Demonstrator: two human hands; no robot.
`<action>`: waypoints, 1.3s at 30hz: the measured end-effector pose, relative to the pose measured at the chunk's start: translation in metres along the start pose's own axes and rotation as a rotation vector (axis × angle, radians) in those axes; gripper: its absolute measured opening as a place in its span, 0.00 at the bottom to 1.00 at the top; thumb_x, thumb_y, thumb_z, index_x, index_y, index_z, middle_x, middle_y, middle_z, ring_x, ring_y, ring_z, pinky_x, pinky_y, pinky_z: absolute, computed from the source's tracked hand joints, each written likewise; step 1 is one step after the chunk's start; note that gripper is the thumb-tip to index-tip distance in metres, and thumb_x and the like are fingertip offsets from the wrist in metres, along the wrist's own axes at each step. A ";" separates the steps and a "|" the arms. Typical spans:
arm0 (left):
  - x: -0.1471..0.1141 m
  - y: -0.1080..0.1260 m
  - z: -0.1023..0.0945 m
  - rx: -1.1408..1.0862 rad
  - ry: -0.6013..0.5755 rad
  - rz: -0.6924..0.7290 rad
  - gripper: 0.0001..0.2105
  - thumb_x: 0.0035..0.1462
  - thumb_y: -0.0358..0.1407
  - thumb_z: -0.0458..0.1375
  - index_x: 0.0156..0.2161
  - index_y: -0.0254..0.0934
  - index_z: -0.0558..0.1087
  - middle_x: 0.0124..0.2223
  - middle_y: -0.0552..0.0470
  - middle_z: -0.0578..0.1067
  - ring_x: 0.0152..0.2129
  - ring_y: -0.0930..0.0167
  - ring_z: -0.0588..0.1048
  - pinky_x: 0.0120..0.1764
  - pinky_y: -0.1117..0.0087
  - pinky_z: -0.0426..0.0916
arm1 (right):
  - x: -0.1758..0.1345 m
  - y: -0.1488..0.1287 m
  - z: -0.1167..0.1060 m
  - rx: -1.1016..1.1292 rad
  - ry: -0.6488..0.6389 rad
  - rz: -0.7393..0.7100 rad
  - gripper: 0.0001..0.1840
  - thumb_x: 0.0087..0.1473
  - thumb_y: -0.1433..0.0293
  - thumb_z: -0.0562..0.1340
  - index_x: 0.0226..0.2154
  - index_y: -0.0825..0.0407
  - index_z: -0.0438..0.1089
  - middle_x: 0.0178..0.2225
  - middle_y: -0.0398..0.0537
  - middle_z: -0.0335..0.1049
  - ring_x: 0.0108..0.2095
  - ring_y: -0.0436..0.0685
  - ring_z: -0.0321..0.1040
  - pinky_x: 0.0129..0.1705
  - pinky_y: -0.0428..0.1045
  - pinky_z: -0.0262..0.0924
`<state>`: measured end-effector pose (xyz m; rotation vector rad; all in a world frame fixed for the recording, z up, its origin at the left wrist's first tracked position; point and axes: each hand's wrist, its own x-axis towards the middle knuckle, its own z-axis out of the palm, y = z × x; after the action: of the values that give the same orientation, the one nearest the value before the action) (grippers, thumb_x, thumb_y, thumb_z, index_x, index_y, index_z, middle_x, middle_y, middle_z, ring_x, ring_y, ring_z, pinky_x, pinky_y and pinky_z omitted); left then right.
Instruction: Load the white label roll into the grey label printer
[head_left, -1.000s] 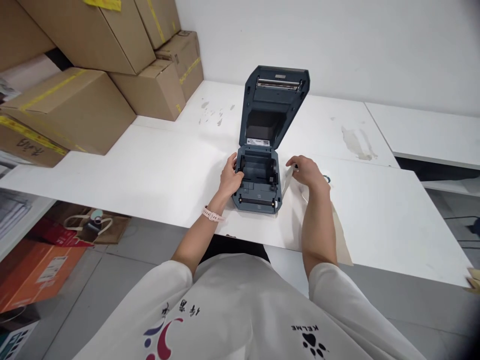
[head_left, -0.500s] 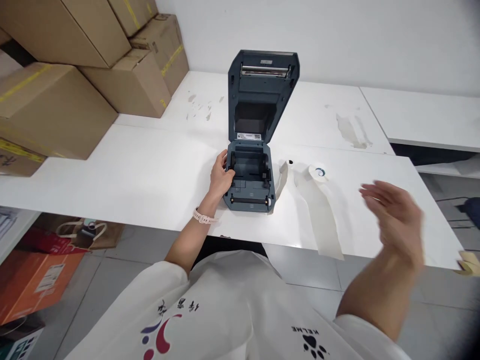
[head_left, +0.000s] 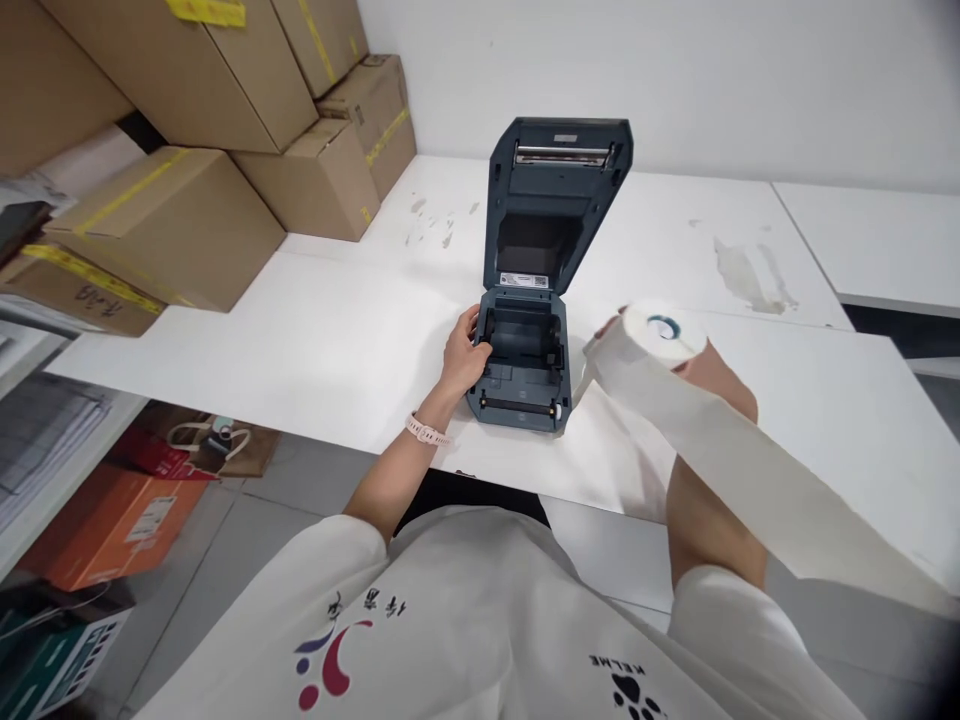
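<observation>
A dark grey label printer [head_left: 517, 390] sits on the white table with its lid [head_left: 559, 190] raised, and its roll bay holds no roll. My left hand [head_left: 465, 355] grips the printer's left side, thumb over the rim and fingers on the outside. To the right of the printer, my right hand [head_left: 724, 385] is closed around a white label roll [head_left: 652, 335] with a teal-edged core. A long loose strip [head_left: 772, 490] trails from the roll to the lower right across my forearm. The roll hides part of the right fingers.
Several cardboard boxes [head_left: 187, 220] are stacked at the back left of the white table [head_left: 352, 370]. Behind stands a white wall [head_left: 712, 90]. Below the table at left are an orange box [head_left: 127, 530] and a paper bag [head_left: 251, 440].
My right hand has moved left and taken hold of the label roll, lifting it with its strip swinging right. The left hand stays on the printer. The view has shifted slightly left.
</observation>
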<state>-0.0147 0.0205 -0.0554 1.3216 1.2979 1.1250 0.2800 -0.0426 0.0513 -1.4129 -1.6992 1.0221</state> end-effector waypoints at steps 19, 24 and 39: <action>-0.010 0.009 0.001 -0.096 -0.005 0.015 0.38 0.46 0.24 0.55 0.65 0.45 0.63 0.65 0.49 0.70 0.64 0.58 0.65 0.66 0.52 0.59 | 0.101 -0.053 0.090 -0.985 -0.489 -0.124 0.39 0.43 0.63 0.71 0.58 0.48 0.65 0.51 0.55 0.71 0.51 0.71 0.68 0.48 0.59 0.61; -0.009 0.008 0.002 -0.115 0.013 0.013 0.38 0.45 0.24 0.55 0.65 0.45 0.64 0.64 0.50 0.71 0.63 0.58 0.67 0.66 0.54 0.60 | 0.095 -0.041 0.098 -0.965 -0.443 -0.191 0.35 0.53 0.65 0.67 0.62 0.54 0.64 0.56 0.62 0.70 0.56 0.75 0.66 0.54 0.64 0.61; -0.016 0.006 0.003 -0.451 -0.095 -0.076 0.36 0.50 0.31 0.58 0.66 0.46 0.60 0.70 0.51 0.62 0.66 0.63 0.63 0.64 0.62 0.62 | -0.022 -0.008 0.145 -0.664 0.008 -0.408 0.21 0.70 0.64 0.51 0.59 0.49 0.71 0.65 0.53 0.64 0.65 0.66 0.61 0.63 0.65 0.62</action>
<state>-0.0115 0.0043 -0.0502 0.9699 0.9451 1.1998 0.1526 -0.0855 -0.0067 -1.3435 -2.3176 0.2256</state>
